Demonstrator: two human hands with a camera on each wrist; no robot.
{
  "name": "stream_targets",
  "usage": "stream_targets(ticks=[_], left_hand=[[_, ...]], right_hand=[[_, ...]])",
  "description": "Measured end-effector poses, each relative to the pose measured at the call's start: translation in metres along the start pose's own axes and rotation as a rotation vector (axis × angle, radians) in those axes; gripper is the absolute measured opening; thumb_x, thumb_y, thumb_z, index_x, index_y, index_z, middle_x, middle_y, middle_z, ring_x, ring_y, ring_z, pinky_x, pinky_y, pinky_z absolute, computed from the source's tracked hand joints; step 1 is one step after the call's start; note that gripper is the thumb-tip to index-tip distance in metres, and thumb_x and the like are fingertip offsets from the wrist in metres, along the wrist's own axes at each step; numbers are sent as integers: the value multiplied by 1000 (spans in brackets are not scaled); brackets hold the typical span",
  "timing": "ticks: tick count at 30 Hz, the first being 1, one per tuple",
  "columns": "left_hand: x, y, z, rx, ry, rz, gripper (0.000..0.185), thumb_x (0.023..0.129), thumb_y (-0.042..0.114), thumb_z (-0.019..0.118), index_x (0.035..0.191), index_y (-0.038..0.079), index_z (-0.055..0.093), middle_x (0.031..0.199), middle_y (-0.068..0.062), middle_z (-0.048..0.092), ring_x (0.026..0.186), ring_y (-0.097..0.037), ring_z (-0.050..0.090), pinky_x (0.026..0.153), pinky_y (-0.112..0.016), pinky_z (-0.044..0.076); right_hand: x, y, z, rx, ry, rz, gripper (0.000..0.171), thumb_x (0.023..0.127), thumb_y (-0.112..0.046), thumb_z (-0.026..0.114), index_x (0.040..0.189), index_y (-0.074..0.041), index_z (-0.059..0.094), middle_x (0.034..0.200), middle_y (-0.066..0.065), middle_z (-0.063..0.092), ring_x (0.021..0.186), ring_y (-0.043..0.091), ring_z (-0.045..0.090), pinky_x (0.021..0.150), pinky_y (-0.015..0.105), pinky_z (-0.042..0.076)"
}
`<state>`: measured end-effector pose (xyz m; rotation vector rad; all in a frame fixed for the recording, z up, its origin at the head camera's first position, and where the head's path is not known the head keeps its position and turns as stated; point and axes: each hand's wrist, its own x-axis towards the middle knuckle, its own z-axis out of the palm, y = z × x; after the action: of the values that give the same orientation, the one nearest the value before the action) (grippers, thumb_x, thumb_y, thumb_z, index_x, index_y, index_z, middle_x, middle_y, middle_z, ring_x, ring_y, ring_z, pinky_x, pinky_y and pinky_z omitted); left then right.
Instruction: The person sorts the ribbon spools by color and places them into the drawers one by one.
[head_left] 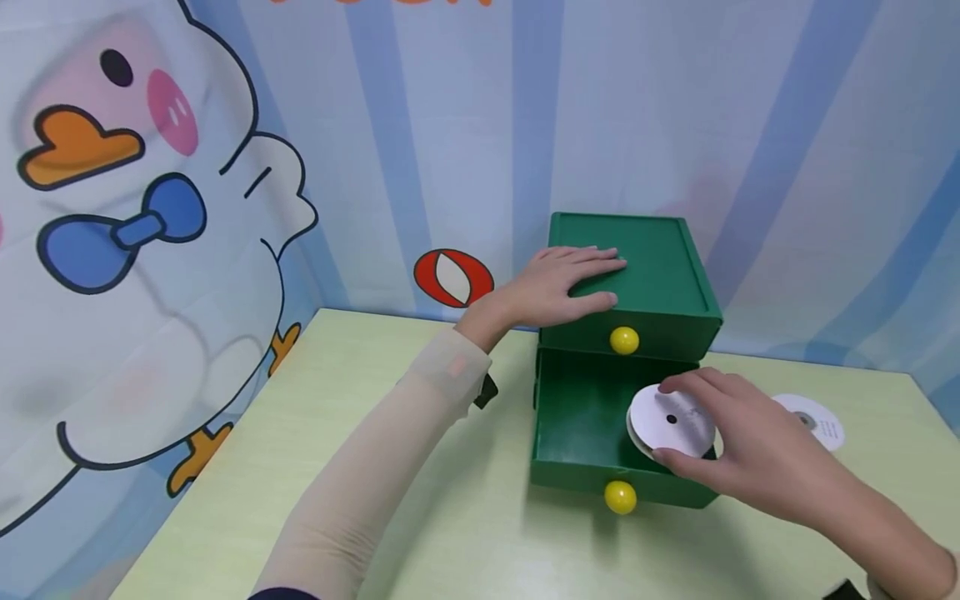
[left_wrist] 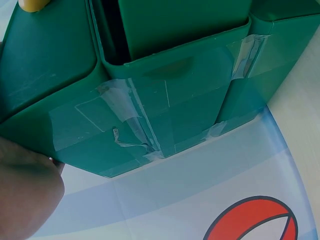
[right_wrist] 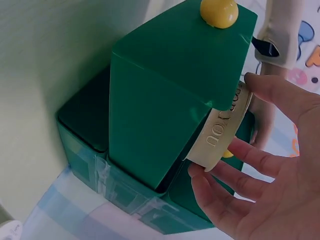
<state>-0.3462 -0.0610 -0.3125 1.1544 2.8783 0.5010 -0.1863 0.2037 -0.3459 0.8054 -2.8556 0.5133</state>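
We find the left hand (head_left: pixel 558 287) laid on top of the green cabinet (head_left: pixel 645 258), its fingers extended and gripping nothing. The right hand (head_left: pixel 757 442) holds a white spool (head_left: pixel 660 435) by its edge, pinched between thumb and fingers. We locate the spool at the mouth of the pulled-out drawer (head_left: pixel 570 473), towards its front and right wall, with its round face tilted up to the head camera. In the right wrist view the drawer wall hides part of it; we cannot tell whether the two touch. That view also shows a cream ribbon (right_wrist: pixel 220 135) around the spool, bearing raised lettering of which we read "YOU". We count three tiers in the cabinet, the drawer belonging to the middle one, and note clear tape (left_wrist: pixel 125 107) across the joints on its side. A yellow upper knob (head_left: pixel 624 340) marks the top tier and a matching lower knob (head_left: pixel 620 497) the drawer front. On the pale table (head_left: pixel 487 550), right of the cabinet, lies a white disc (head_left: pixel 827 423) with small print, partly behind the right hand. Behind stands a blue striped backdrop (head_left: pixel 637 108), printed with a white bird (head_left: pixel 225 275) and a red-and-white ball (head_left: pixel 453 279).
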Motion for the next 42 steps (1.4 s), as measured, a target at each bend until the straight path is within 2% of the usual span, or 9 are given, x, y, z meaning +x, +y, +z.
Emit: stream_targets(ticks=[2,8,11,22,29,34,42], left_hand=[[0,-1,0,-2,0,4,63,110,50,48,168,27,35,176,6,25,164,-19,18,133,-44,9],[-1,-1,0,-4,0,-4,64,110,51,48,168,28,35,176,6,25,164,-19,17,133,-44,8],[-1,-1,1,-3,3,-5,64,110,51,48,168,27,35,176,6,25,164,-19,18,133,-44,9],[3,0,3,1,3,6,63,110,51,47,168,28,35,176,6,25,164,-20,18,133,-45,9],[2,-1,0,-2,7,5,63,111,50,47,168,28,35,176,6,25,164,-20,17,133,-45,9],[1,-3,0,5,12,0,63,111,52,47,168,28,35,176,6,25,164,-20,17,133,-45,9],[1,0,0,16,2,-4,63,110,53,46,168,30,35,176,7,25,164,-19,17,133,-45,9]], right_hand=[[3,-2,1,-8,-13,-14,59,85,-47,88,130,-15,67,128,8,69,109,29,66,80,45,59],[12,-4,5,0,-76,-53,62,85,-50,88,131,-13,68,131,11,68,112,30,66,87,52,61],[15,-2,6,6,-104,-70,63,85,-50,88,132,-14,68,129,9,68,109,27,66,87,51,62],[27,-5,-1,4,-153,-131,60,88,-49,86,134,-15,67,124,0,67,98,14,63,80,39,59],[44,-18,-1,36,-225,-160,62,88,-51,85,135,-15,66,126,3,68,93,13,61,68,27,53],[53,-20,7,52,-279,-170,63,87,-52,86,134,-15,66,122,0,69,88,12,60,67,27,51],[57,-17,17,48,-338,-190,58,88,-45,87,133,-15,67,122,1,69,91,14,62,74,32,56]])
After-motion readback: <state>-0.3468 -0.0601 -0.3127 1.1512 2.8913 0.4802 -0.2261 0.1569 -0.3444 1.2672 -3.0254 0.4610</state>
